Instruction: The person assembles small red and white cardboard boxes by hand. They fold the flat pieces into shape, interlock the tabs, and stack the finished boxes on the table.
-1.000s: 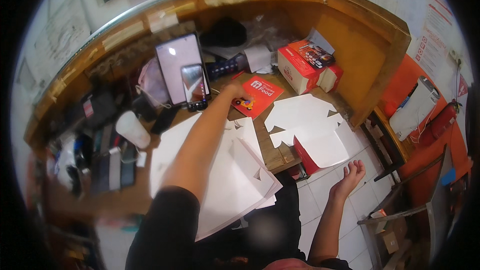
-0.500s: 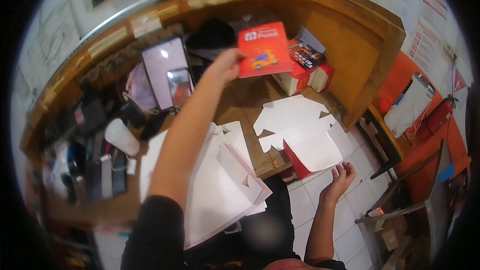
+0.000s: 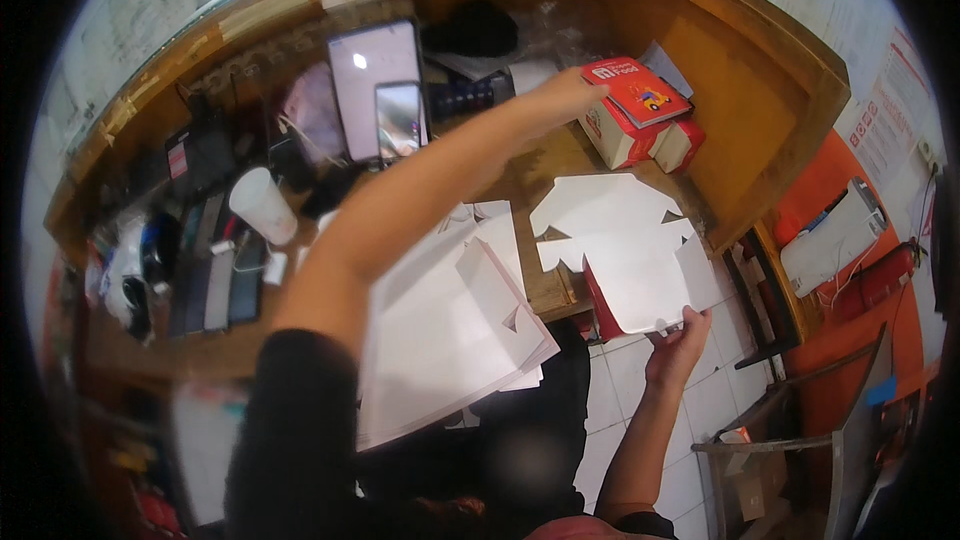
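My left hand [image 3: 570, 98] reaches across to the far right, closed on the near left corner of a red printed booklet [image 3: 640, 92] with a scooter picture. The booklet lies on red-and-white boxes [image 3: 620, 140]. Lower right, my right hand [image 3: 678, 348] pinches the near edge of a partly folded carton blank [image 3: 640, 250], white inside and red outside. That carton overhangs the table edge. Under my left forearm is a stack of flat white carton blanks [image 3: 440, 340], reaching over my lap.
A large tablet [image 3: 372, 70] and a phone [image 3: 399, 120] stand upright at the back. Left of them are a white cup [image 3: 264, 204], several phones [image 3: 215, 270] and cables. A wooden wall [image 3: 740, 110] encloses the table at the right; a metal rack [image 3: 790, 440] stands lower right.
My left hand has carried the booklet rightward and down onto the boxes. My right hand has closed from loosely curled fingers onto the carton's near edge. The view has shifted slightly.
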Tool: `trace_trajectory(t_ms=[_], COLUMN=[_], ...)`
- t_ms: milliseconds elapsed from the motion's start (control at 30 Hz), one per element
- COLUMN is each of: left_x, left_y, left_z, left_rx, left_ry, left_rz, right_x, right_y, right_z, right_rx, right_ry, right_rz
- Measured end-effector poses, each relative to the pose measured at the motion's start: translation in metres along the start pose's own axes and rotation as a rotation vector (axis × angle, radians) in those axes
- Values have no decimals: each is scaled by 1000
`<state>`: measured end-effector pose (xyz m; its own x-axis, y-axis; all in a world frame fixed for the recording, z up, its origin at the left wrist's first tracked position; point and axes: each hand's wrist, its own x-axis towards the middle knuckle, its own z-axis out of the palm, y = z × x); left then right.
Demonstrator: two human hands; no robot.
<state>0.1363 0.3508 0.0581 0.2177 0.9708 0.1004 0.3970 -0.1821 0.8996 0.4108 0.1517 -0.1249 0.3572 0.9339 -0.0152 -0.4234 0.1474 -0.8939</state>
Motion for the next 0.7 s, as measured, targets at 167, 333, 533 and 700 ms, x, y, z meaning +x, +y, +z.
trace_trajectory(t_ms=[167, 333, 533, 700], left_x=[-92, -133, -96, -9], left_y=[-49, -64, -74, -95], left_z=[-46, -53, -10, 27], left_rx=[437, 491, 660, 411], left_ry=[60, -38, -36, -55], left_rz=[111, 16, 131, 67], right_x=[-9, 20, 26, 52], right_y=[1, 16, -2, -5], right_z=[-11, 17, 26, -5], right_rx=[112, 1, 30, -457], right_ry=[-47, -136, -159, -56], right_rz=[32, 77, 132, 33])
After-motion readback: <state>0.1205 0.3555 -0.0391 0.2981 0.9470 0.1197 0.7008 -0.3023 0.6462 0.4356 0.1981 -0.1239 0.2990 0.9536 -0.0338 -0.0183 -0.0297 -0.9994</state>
